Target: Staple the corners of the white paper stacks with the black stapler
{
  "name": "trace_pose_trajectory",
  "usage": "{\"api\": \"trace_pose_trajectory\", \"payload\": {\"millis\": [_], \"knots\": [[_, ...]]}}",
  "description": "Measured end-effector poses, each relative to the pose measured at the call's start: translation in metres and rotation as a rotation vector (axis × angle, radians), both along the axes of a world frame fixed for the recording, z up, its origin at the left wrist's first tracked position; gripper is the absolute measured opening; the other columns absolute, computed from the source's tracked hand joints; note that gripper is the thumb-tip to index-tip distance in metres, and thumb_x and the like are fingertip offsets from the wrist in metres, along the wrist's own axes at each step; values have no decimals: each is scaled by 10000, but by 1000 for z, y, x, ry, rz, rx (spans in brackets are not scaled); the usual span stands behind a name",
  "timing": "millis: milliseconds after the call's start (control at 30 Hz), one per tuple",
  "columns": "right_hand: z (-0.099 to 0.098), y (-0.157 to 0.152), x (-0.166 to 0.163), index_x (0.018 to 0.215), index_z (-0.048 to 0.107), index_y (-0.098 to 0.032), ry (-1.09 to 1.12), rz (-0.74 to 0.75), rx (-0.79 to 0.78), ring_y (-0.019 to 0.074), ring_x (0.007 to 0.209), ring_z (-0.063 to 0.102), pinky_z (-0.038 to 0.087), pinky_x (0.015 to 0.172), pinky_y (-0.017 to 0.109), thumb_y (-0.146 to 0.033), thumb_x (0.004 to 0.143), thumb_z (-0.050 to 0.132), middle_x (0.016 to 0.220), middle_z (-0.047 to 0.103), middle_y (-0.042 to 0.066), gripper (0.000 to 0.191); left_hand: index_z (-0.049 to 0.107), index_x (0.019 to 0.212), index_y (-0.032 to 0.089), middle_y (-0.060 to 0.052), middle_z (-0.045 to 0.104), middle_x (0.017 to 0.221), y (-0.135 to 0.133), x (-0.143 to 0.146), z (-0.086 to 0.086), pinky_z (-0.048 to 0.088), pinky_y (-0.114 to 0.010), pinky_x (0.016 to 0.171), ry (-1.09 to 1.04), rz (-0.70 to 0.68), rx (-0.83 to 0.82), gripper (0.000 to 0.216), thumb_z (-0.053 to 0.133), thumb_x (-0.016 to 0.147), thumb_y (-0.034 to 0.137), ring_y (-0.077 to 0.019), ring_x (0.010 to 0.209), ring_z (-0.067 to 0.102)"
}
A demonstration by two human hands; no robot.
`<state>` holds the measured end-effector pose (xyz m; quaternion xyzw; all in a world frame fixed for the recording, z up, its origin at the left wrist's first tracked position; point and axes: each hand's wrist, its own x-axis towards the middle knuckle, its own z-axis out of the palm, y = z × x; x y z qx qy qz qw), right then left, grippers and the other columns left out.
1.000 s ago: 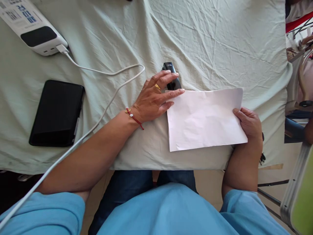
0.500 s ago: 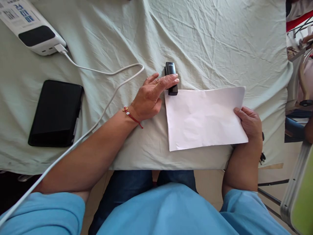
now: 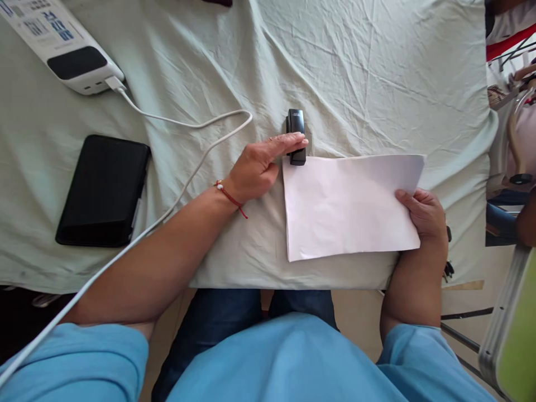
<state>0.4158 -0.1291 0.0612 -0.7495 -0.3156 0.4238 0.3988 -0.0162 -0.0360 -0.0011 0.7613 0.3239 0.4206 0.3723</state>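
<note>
The left hand (image 3: 262, 164) lay on the pale green cloth (image 3: 377, 72) covering the tabletop, fingers pressed together and stretched out, with the fingertips (image 3: 300, 143) resting across a small black stapler (image 3: 296, 135). The stapler sat near the middle of the tabletop, its near end touching the far left corner of a white sheet of paper (image 3: 349, 206). A small mark showed on the stapler's top, too small to read. The paper lay flat by the near edge of the tabletop, blank on its visible side. The right hand (image 3: 422, 215) pinched the paper's right edge, thumb on top and the other fingers hidden underneath. A red cord bracelet (image 3: 230, 195) circled the left wrist.

Toward the left edge lay a black case (image 3: 103, 190). At the far left corner rested a white power bank (image 3: 58, 44) with a dark panel and blue printed writing, not legible. A white cable (image 3: 184, 167) ran from it in a loop and off the near edge.
</note>
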Motion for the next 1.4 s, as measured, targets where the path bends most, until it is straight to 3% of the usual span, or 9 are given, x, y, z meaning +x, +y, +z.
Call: {"api": "trace_pose_trajectory", "payload": {"millis": [200, 400, 533, 633, 700, 900, 1200, 1300, 1400], "knots": [[-5, -9, -8, 722, 860, -209, 28, -59, 163, 186, 572, 689, 563, 516, 308, -560, 396, 1199, 760, 836, 68, 587, 656, 1723, 405, -46, 853, 1576, 2, -9, 2, 702, -603, 1292, -140, 40, -161, 632, 677, 1093, 375, -347, 1608, 748], [-26, 6, -20, 702, 785, -186, 114, -247, 424, 142, 695, 713, 621, 654, 283, -497, 338, 1203, 837, 852, 49, 636, 732, 1596, 386, -54, 715, 1768, 3, -9, 6, 656, -585, 1309, -343, -16, -318, 640, 751, 1054, 725, -397, 1682, 668], [-30, 12, -22, 754, 783, -187, 134, -241, 491, 155, 734, 749, 672, 713, 301, -532, 425, 1195, 853, 839, 30, 630, 798, 1404, 349, -75, 824, 1459, 3, -4, 4, 693, -498, 1153, -409, 17, -339, 771, 760, 957, 976, -374, 1460, 784], [-31, 15, -24, 835, 819, -182, 150, -221, 511, 187, 772, 786, 752, 864, 405, -539, 516, 1174, 894, 850, 26, 596, 791, 1135, 269, -75, 767, 1097, 1, -2, 4, 598, -336, 737, -441, 62, -405, 737, 762, 958, 984, -250, 1005, 793], [-31, 17, -25, 862, 836, -183, 162, -219, 522, 194, 820, 810, 766, 951, 434, -530, 532, 1171, 928, 868, 22, 584, 750, 1046, 241, -51, 691, 943, 1, -2, 7, 472, -308, 621, -390, 41, -427, 727, 794, 950, 960, -185, 802, 683], [-35, 20, -31, 910, 873, -181, 123, -167, 553, 196, 952, 838, 752, 997, 392, -568, 568, 1165, 990, 898, 36, 593, 644, 831, 216, 12, 592, 775, -1, -3, 12, 436, -298, 637, -238, -5, -388, 556, 1003, 906, 633, -130, 704, 535], [-43, 22, -35, 915, 860, -161, 37, -126, 568, 179, 912, 784, 720, 1008, 396, -533, 604, 1151, 959, 882, 44, 565, 496, 693, 223, 27, 424, 660, 0, -4, 16, 271, -314, 554, -185, 51, -286, 838, 790, 987, 950, -106, 621, 360], [-45, 27, -30, 919, 839, -165, 43, -189, 599, 192, 967, 807, 719, 1056, 405, -485, 600, 1138, 968, 872, 36, 543, 603, 774, 221, 19, 562, 721, -2, -3, 22, 378, -301, 584, -157, -76, -343, 693, 940, 926, 807, -117, 655, 479], [-45, 30, -28, 925, 826, -167, 70, -222, 614, 196, 1022, 825, 719, 1107, 404, -457, 594, 1136, 998, 874, 38, 538, 603, 748, 215, 44, 531, 677, -4, -3, 24, 349, -287, 586, -71, -88, -326, 546, 932, 951, 600, -100, 631, 435]]}}
